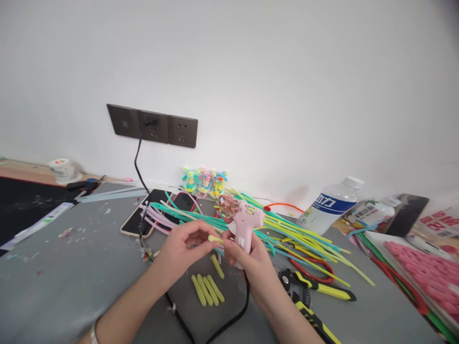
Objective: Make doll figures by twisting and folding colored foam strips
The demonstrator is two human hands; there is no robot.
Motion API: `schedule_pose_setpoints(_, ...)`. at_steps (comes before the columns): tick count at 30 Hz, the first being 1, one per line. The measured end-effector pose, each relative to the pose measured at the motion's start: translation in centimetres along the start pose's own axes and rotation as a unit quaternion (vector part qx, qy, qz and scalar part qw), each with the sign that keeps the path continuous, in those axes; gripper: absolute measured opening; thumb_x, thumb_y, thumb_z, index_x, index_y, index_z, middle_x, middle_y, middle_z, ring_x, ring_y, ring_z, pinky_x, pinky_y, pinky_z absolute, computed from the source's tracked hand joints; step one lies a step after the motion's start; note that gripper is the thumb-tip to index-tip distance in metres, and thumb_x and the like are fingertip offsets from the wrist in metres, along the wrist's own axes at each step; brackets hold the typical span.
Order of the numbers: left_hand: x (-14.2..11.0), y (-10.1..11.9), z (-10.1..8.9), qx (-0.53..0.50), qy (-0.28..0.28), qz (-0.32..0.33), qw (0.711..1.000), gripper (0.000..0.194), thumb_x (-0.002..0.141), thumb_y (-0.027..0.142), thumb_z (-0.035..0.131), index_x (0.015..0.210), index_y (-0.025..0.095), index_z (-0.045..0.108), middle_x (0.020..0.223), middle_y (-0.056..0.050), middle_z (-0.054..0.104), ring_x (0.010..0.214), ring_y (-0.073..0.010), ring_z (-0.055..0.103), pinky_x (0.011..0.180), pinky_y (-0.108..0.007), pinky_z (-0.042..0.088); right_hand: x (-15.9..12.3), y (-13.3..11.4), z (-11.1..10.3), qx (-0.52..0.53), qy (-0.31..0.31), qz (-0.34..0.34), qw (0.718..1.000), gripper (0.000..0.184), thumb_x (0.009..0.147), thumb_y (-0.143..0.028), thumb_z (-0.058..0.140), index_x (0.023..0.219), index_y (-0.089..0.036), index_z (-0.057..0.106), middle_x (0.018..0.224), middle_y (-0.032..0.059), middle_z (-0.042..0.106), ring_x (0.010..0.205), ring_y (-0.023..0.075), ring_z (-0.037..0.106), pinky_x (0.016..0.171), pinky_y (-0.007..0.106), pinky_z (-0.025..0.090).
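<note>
A pink hot glue gun [244, 229] is gripped in my right hand [251, 260], its clear nozzle end tilted up to the left and its black cord trailing down. My left hand [190, 241] pinches a short pale yellow-green fuzzy stick [214, 239] close to the glue gun's handle. The right thumb and fingertips come near the stick's other end; whether they touch it is hard to see. Below the hands, several short yellow-green pieces [207, 290] lie side by side on the grey mat, with one more [217, 266] apart above them.
Long teal, yellow and lilac pipe cleaners [301, 239] spread behind the hands. Yellow-black pliers [311, 286] lie at right, near red-handled scissors [324, 273]. Phones [138, 217], small fuzzy figures [205, 182] and a plastic bottle [330, 205] stand or lie farther back. A cord [138, 162] runs to the wall socket.
</note>
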State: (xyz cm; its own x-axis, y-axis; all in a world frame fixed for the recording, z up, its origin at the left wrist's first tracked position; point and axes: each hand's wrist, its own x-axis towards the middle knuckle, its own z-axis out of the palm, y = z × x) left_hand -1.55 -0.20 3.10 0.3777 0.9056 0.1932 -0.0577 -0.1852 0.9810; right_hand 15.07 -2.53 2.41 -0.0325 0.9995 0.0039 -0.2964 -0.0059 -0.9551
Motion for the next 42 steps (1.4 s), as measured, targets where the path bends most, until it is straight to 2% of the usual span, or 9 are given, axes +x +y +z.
schedule_pose_setpoints(7, 0.1, 0.3, 0.0, 0.011, 0.017, -0.003, 1.0, 0.012, 0.08, 0.026, 0.069, 0.089, 0.017, 0.067, 0.086, -0.005, 0.07, 0.081, -0.0176, 0.067, 0.074, -0.027, 0.055, 0.0, -0.2, -0.1, -0.002, 0.022, -0.008, 1.0, 0.041, 0.074, -0.036, 0.078, 0.104, -0.018, 0.057, 0.076, -0.0024, 0.058, 0.049, 0.0069, 0.042, 0.05, 0.023, 0.031)
schedule_pose_setpoints(14, 0.1, 0.4, -0.3, 0.072, 0.045, 0.018, 0.996, 0.008, 0.082, 0.026, 0.065, 0.082, 0.018, 0.066, 0.08, -0.002, 0.068, 0.075, -0.0148, 0.065, 0.07, -0.024, 0.052, 0.1, -0.7, -0.3, -0.013, 0.033, -0.006, 0.999, 0.046, 0.072, -0.038, 0.079, 0.108, -0.018, 0.058, 0.072, -0.0031, 0.056, 0.051, 0.0083, 0.041, 0.049, 0.023, 0.029)
schedule_pose_setpoints(25, 0.1, 1.0, -0.4, 0.206, 0.055, 0.117, 0.97, 0.008, 0.083, 0.017, 0.058, 0.077, 0.019, 0.063, 0.074, -0.001, 0.061, 0.065, -0.0118, 0.057, 0.058, -0.021, 0.044, 0.7, -0.4, -1.0, -0.042, 0.016, -0.013, 0.999, 0.045, 0.07, -0.043, 0.08, 0.102, -0.018, 0.061, 0.072, -0.0027, 0.056, 0.048, 0.0079, 0.039, 0.046, 0.023, 0.03)
schedule_pose_setpoints(31, 0.0, 1.2, -0.3, 0.244, 0.076, 0.169, 0.952, 0.011, 0.08, 0.011, 0.057, 0.073, 0.019, 0.06, 0.071, 0.0, 0.062, 0.061, -0.0109, 0.056, 0.054, -0.021, 0.042, 0.4, -0.5, -0.9, -0.05, 0.035, -0.018, 0.998, 0.043, 0.074, -0.042, 0.078, 0.104, -0.017, 0.06, 0.064, -0.0047, 0.054, 0.047, 0.0091, 0.041, 0.047, 0.024, 0.032)
schedule_pose_setpoints(35, -0.1, 1.2, -0.3, 0.251, 0.081, 0.198, 0.944, 0.014, 0.08, 0.008, 0.056, 0.074, 0.02, 0.06, 0.071, 0.001, 0.063, 0.062, -0.0106, 0.055, 0.054, -0.02, 0.04, 0.3, -0.4, -0.9, -0.044, 0.027, -0.023, 0.998, 0.04, 0.075, -0.041, 0.077, 0.101, -0.017, 0.06, 0.06, -0.0059, 0.052, 0.046, 0.0084, 0.04, 0.047, 0.024, 0.031)
schedule_pose_setpoints(38, -0.1, 1.1, -0.3, 0.244, 0.077, 0.199, 0.946, 0.014, 0.08, 0.008, 0.056, 0.074, 0.02, 0.06, 0.072, 0.001, 0.064, 0.064, -0.011, 0.056, 0.055, -0.02, 0.041, 0.3, -0.4, -0.8, -0.033, 0.028, -0.024, 0.999, 0.041, 0.075, -0.04, 0.077, 0.103, -0.017, 0.06, 0.061, -0.0058, 0.052, 0.047, 0.0085, 0.04, 0.048, 0.024, 0.031)
schedule_pose_setpoints(42, 0.0, 1.1, -0.3, 0.225, 0.085, 0.167, 0.956, 0.011, 0.08, 0.011, 0.057, 0.073, 0.019, 0.061, 0.072, 0.0, 0.064, 0.065, -0.0123, 0.058, 0.058, -0.021, 0.043, 0.3, -0.6, -0.6, -0.027, 0.043, -0.017, 0.999, 0.047, 0.073, -0.042, 0.079, 0.107, -0.017, 0.059, 0.065, -0.0038, 0.056, 0.048, 0.0089, 0.041, 0.048, 0.024, 0.035)
